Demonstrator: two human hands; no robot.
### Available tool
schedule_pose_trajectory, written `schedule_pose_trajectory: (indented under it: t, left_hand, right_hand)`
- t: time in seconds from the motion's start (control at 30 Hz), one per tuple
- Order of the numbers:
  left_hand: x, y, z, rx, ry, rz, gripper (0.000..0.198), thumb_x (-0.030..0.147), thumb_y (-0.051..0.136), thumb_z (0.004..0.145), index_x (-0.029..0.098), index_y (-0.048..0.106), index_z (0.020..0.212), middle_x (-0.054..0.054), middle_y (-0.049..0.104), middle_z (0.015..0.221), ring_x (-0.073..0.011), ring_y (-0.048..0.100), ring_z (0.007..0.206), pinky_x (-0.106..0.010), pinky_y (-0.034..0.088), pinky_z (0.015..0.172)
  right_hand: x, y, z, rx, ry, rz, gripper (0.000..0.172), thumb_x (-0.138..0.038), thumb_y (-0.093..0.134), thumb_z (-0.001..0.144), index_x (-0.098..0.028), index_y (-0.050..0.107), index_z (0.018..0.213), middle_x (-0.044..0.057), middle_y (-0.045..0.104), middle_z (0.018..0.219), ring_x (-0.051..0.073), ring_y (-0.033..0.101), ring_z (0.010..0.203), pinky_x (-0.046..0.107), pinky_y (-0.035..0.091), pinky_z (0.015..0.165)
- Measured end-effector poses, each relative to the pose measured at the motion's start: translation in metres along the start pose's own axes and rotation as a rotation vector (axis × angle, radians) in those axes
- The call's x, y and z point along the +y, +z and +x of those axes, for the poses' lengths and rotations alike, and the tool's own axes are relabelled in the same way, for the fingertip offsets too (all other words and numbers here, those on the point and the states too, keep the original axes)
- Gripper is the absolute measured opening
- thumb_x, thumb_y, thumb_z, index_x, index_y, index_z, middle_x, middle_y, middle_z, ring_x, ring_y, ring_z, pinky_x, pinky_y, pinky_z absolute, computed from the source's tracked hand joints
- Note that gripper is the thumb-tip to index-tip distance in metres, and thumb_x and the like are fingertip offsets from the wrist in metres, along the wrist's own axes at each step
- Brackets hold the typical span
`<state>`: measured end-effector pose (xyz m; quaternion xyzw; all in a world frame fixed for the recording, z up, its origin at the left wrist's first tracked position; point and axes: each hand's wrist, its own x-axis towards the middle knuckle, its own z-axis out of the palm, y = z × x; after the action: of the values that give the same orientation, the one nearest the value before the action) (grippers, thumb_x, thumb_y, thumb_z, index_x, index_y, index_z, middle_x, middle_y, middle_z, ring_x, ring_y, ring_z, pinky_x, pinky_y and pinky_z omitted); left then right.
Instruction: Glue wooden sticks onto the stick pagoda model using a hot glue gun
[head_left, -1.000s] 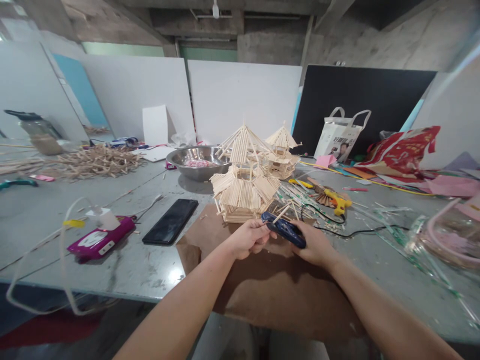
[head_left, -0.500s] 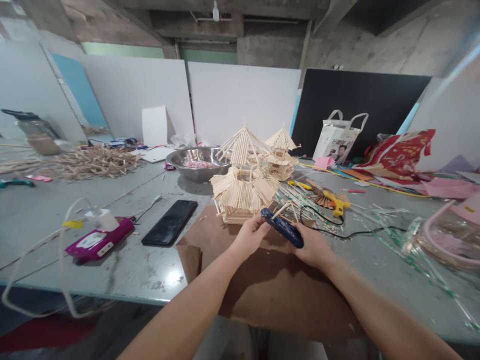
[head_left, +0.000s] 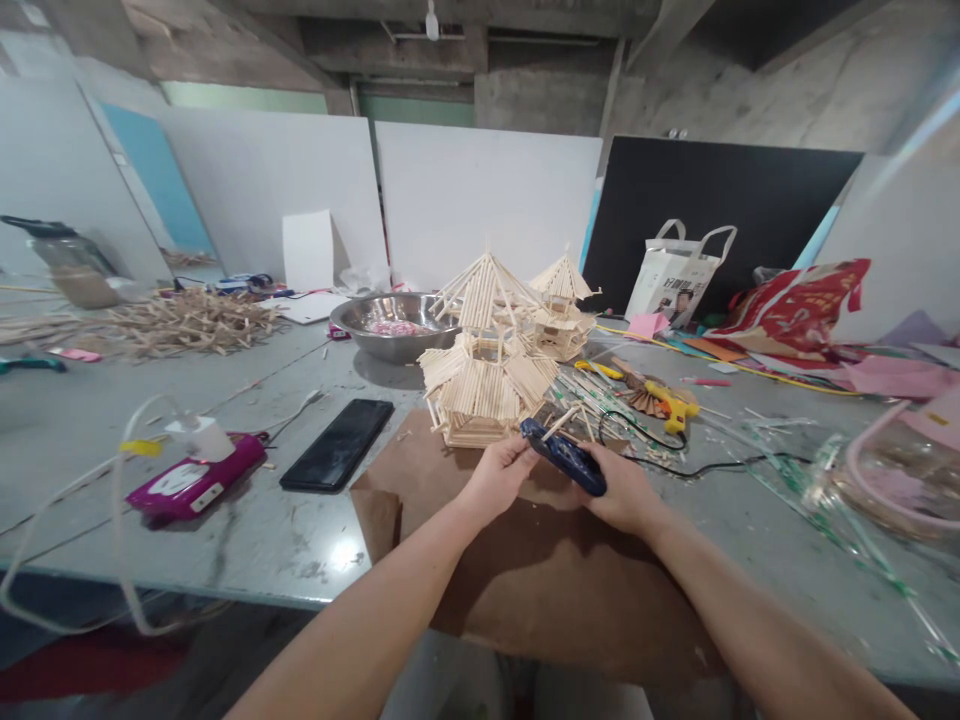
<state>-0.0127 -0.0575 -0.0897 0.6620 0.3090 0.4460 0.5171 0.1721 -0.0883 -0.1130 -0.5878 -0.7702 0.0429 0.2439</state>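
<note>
My right hand (head_left: 621,492) is wrapped round a dark blue hand tool (head_left: 564,458), whose exact kind I cannot make out. At the tool's far left end, my left hand (head_left: 501,472) is closed in a pinch; what lies between those fingertips is hidden. Just beyond both hands stands a pavilion model (head_left: 489,385) built of thin pale wooden sticks, with a pointed upper roof and a wider lower one. Several loose sticks (head_left: 571,416) lie behind the tool. Brown cardboard (head_left: 555,590) is spread beneath my hands.
A second stick pavilion (head_left: 561,305) and a steel bowl (head_left: 397,345) stand behind. On the left are a phone (head_left: 337,445), a purple power strip (head_left: 196,478) with cables, and a stick pile (head_left: 195,322). A yellow glue gun (head_left: 671,405) with a black cord lies on the right.
Both hands and the blue tool stay almost in place beside the pavilion. The whole view has shifted very slightly.
</note>
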Motion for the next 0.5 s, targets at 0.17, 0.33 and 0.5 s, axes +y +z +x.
schedule_pose_trajectory:
  t: [0.17, 0.33, 0.5]
  left_hand:
    - [-0.003, -0.004, 0.001, -0.108, -0.159, -0.169, 0.042, 0.055, 0.056, 0.062, 0.013, 0.054, 0.061, 0.008, 0.032, 0.039, -0.0018, 0.02, 0.033, -0.019, 0.015, 0.035]
    - [-0.001, -0.012, 0.001, -0.277, -0.343, -0.339, 0.038, 0.048, 0.063, 0.06, 0.012, 0.053, 0.064, 0.01, 0.032, 0.036, -0.0004, 0.015, 0.03, -0.017, 0.01, 0.032]
    - [0.003, -0.019, 0.0, -0.406, -0.443, -0.419, 0.03, 0.039, 0.064, 0.063, 0.011, 0.053, 0.065, 0.01, 0.03, 0.035, 0.0001, 0.014, 0.029, -0.015, 0.009, 0.033]
  right_hand:
    - [0.001, -0.001, 0.0, -0.011, -0.029, 0.025, 0.046, -0.022, 0.051, 0.064, -0.015, 0.046, 0.109, 0.011, 0.058, 0.104, 0.022, 0.056, 0.093, 0.033, 0.041, 0.078]
    - [0.003, -0.003, -0.001, -0.03, -0.052, 0.025, 0.047, -0.019, 0.052, 0.061, -0.017, 0.046, 0.108, 0.01, 0.059, 0.104, 0.022, 0.055, 0.093, 0.034, 0.04, 0.079]
    - [0.0, -0.006, -0.002, -0.036, -0.089, 0.009, 0.048, -0.021, 0.052, 0.061, -0.015, 0.046, 0.108, 0.012, 0.059, 0.103, 0.024, 0.055, 0.092, 0.034, 0.041, 0.078]
